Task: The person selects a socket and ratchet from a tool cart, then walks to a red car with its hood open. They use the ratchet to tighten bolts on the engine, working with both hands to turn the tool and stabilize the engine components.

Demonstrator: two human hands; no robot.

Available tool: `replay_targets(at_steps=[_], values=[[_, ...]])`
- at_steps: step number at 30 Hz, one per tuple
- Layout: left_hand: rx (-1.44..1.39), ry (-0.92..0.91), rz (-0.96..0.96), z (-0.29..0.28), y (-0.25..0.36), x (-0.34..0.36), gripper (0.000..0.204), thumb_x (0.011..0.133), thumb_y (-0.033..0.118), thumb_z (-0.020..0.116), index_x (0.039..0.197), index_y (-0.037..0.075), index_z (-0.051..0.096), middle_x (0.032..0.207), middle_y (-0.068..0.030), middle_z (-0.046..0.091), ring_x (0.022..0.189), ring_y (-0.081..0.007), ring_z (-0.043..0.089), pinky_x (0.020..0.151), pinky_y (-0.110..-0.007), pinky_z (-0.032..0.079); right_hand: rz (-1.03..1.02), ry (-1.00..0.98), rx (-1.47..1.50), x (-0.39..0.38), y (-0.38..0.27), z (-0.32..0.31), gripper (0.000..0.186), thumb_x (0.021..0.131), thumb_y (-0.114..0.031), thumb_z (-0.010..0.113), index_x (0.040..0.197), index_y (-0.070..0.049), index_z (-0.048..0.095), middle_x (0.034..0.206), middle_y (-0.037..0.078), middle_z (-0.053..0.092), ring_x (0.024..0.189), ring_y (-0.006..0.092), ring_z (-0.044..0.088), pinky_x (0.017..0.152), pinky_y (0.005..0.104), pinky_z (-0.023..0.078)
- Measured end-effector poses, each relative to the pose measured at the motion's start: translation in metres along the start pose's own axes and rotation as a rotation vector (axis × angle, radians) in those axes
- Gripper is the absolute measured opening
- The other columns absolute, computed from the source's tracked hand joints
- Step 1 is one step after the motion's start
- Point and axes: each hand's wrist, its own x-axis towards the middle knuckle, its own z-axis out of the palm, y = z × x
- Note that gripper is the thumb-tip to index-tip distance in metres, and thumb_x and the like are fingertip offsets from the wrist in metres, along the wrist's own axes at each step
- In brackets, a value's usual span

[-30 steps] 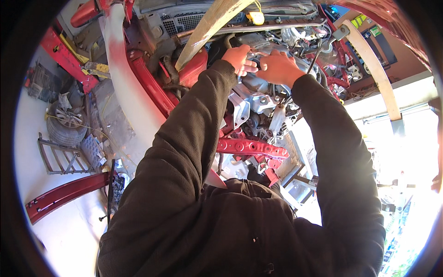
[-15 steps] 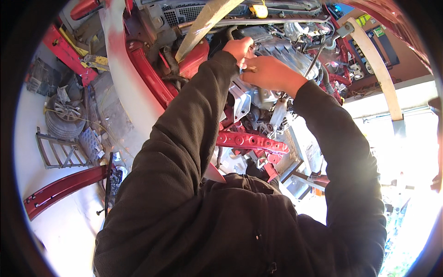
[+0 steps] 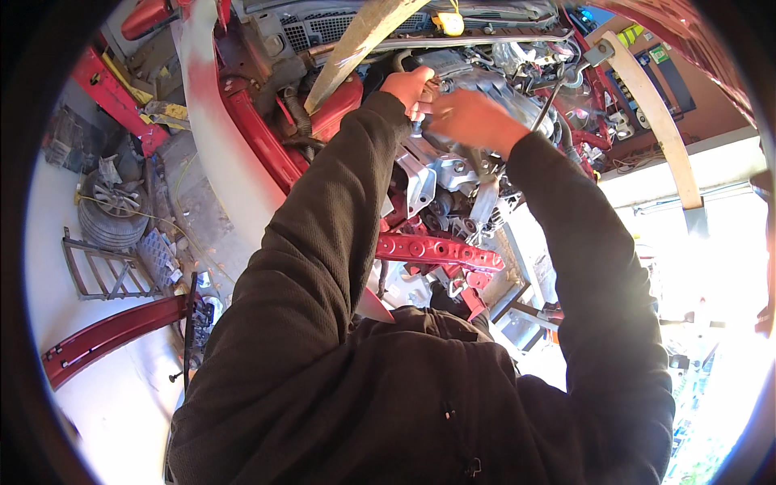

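Both my hands are at the top middle, over the open engine bay of a red car. My left hand (image 3: 409,87) is closed, its fingertips pinched around something small that I cannot make out. Beside it on the right, my right hand (image 3: 478,121) is smeared by motion, and its fingers cannot be made out. Just beyond the hands lies the dark engine (image 3: 495,85). A silver metal bracket (image 3: 418,184) shows below the left hand. Nearer to me runs a red crossmember (image 3: 440,249) with round holes.
A wooden bar (image 3: 360,52) slants over the bay at the left; another wooden bar (image 3: 659,121) stands at the right. A yellow object (image 3: 449,23) hangs at the top. A white-and-red fender (image 3: 212,121), a wheel (image 3: 113,206) and a red curved beam (image 3: 121,331) are at the left.
My right hand has shifted slightly right and away from the left hand, and is now blurred. My left hand has moved slightly left, staying closed.
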Motion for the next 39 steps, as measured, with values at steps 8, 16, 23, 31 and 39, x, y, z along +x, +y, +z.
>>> replay_targets(at_steps=[8, 16, 23, 31, 39], values=[[0.08, 0.031, -0.019, 0.009, 0.007, -0.014, 0.038, 0.098, 0.048, 0.07, 0.106, 0.011, 0.073, 0.106, -0.014, 0.082, 0.081, -0.0218, 0.079, 0.058, -0.032, 0.05, -0.093, -0.023, 0.026, 0.002, 0.033, 0.014, 0.045, 0.09, -0.052, 0.069, 0.115, -0.017, 0.081, 0.105, 0.017, 0.08, 0.104, 0.0387, 0.077, 0.094, 0.0511, 0.06], [-0.095, -0.008, -0.017, 0.008, 0.0, 0.002, 0.038, 0.106, 0.039, 0.054, 0.111, 0.006, 0.071, 0.112, -0.0222, 0.082, 0.086, -0.0271, 0.08, 0.061, -0.037, 0.055, 0.041, 0.176, -0.101, -0.005, 0.006, 0.007, 0.035, 0.09, -0.043, 0.074, 0.115, -0.018, 0.079, 0.118, 0.022, 0.076, 0.114, 0.0395, 0.073, 0.099, 0.0477, 0.056], [0.021, -0.022, -0.019, 0.013, -0.005, -0.001, 0.035, 0.108, 0.042, 0.056, 0.119, 0.011, 0.069, 0.121, -0.0197, 0.081, 0.102, -0.0255, 0.08, 0.073, -0.04, 0.057, 0.197, 0.052, -0.111, -0.006, 0.004, 0.002, 0.041, 0.093, -0.049, 0.072, 0.124, -0.022, 0.079, 0.123, 0.016, 0.079, 0.124, 0.0326, 0.074, 0.102, 0.054, 0.057], [-0.023, -0.049, -0.012, 0.006, -0.001, 0.007, 0.029, 0.103, 0.041, 0.063, 0.101, 0.013, 0.068, 0.111, -0.0103, 0.08, 0.087, -0.0233, 0.078, 0.074, -0.046, 0.062, -0.064, -0.209, 0.208, -0.006, -0.001, 0.002, 0.045, 0.1, -0.048, 0.064, 0.138, -0.027, 0.077, 0.133, 0.014, 0.076, 0.125, 0.0378, 0.072, 0.101, 0.0508, 0.058], [-0.108, -0.011, -0.024, 0.015, 0.002, -0.005, 0.037, 0.112, 0.037, 0.051, 0.126, 0.005, 0.064, 0.136, -0.022, 0.076, 0.105, -0.0337, 0.078, 0.077, -0.042, 0.059, -0.062, -0.037, -0.019, -0.003, 0.011, 0.005, 0.042, 0.094, -0.047, 0.069, 0.112, -0.01, 0.079, 0.098, 0.016, 0.079, 0.093, 0.0373, 0.077, 0.085, 0.0507, 0.059]])
